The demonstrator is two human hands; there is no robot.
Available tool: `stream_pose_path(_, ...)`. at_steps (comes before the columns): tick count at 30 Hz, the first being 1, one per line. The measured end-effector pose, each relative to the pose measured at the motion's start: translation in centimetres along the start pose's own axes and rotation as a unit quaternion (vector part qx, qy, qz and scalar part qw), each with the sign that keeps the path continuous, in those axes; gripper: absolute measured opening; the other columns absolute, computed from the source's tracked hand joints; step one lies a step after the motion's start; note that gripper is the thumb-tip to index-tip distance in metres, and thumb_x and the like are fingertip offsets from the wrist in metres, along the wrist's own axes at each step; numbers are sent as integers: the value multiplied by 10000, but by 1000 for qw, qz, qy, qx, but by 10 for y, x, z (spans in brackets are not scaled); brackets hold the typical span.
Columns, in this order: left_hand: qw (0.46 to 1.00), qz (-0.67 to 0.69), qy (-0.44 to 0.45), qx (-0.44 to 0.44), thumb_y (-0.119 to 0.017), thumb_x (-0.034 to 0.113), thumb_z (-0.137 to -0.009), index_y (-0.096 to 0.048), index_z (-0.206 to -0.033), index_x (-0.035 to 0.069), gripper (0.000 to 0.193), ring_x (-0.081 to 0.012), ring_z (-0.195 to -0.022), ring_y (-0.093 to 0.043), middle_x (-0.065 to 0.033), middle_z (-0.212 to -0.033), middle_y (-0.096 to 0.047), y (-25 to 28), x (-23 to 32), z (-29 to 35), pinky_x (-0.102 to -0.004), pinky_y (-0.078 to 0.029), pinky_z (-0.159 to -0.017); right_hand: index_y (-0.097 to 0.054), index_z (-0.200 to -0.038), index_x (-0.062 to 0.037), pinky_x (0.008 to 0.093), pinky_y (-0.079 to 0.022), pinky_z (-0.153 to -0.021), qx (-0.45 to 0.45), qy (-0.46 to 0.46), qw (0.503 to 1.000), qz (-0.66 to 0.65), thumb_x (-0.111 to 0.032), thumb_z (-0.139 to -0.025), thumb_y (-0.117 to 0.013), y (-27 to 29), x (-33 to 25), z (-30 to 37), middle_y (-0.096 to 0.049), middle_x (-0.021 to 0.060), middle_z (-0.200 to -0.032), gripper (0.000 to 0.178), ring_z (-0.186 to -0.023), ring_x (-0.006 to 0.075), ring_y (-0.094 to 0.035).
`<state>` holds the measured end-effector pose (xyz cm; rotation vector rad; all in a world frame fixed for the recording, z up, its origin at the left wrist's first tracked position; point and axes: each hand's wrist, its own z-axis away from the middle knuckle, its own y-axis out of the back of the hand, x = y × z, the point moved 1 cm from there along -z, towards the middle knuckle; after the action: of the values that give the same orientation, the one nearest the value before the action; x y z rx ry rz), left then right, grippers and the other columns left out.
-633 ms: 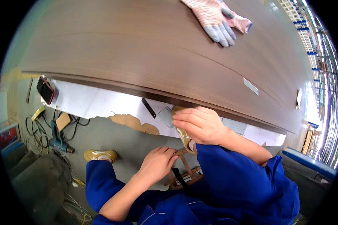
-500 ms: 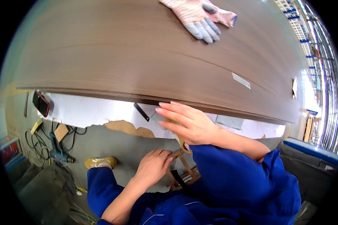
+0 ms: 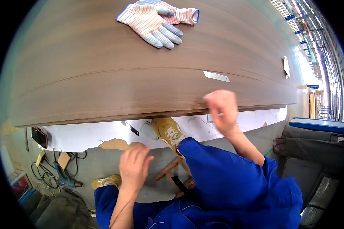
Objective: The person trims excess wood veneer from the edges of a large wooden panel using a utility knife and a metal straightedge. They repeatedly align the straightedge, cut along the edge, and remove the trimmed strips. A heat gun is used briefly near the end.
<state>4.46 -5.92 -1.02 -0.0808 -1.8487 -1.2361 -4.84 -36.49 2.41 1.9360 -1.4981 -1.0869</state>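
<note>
Hands [image 3: 224, 108] have shifted, the right off shoe [image 3: 168, 131], perhaps above panel [image 3: 141, 89].

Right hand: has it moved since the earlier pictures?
Yes, the right hand has moved rightward, closer to the silver cutter blade lying on the brown wood-grain board.

Blue workwear [image 3: 233, 179] with pale piping [image 3: 189, 207], yellow laced shoes [image 3: 165, 129]

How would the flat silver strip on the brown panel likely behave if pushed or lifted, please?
The silver strip looks thin and metallic, so probably light and stiff. Lying flat on the smooth-looking brown panel, it would likely slide rather than roll, and may be awkward to lift.
</note>
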Motion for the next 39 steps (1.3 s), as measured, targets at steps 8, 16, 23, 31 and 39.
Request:
stream_pose_path(8,959,-241,-146,23,-779,229,-684,-586,-1312,134,664,-298,-1346,-442,-68,-1420,-513,26,-18,-102,-500,-345,-1107,-497,-1374,-62,530,-245,-1148,-108,-143,972,153,-305,-686,-779,5,-5,54,-415,164,-1482,782,-1392,302,-375)
stream_pose_path(16,939,-233,-248,54,-724,297,-729,-700,-1162,160,455,-296,-1251,-546,-58,-1290,-626,-7,-3,-126,-458,-425,-1047,-574,-1326,-151,464,-357,-1112,-93,-65,986,120,-274,-691,-748,-10,4,28,-532,43,-1407,670,-1338,237,-465)
stream_pose_path(23,932,-219,-280,75,-711,268,-805,-742,-1054,186,265,-267,-1160,-624,-20,-1145,-705,-13,-3,-128,-414,-483,-975,-605,-1290,-205,445,-398,-1088,-63,-51,992,96,-274,-754,-720,-5,12,37,-551,-3,-1385,552,-1326,212,-478)
stream_pose_path(31,926,-237,-292,48,-664,73,-877,-701,-1106,58,232,-279,-1193,-603,-113,-1215,-667,-29,5,-107,-433,-453,-1027,-630,-1238,-140,426,-376,-1103,-68,-44,989,126,-223,-845,-627,2,8,43,-596,30,-1329,401,-1293,202,-514)
stream_pose_path(39,939,-257,-221,53,-582,1,-863,-583,-1282,65,424,-293,-1311,-489,-130,-1388,-534,-56,21,-83,-440,-362,-1104,-532,-1311,-10,474,-310,-1128,-66,-161,966,192,-89,-836,-617,35,30,101,-490,169,-1416,489,-1346,309,-439)
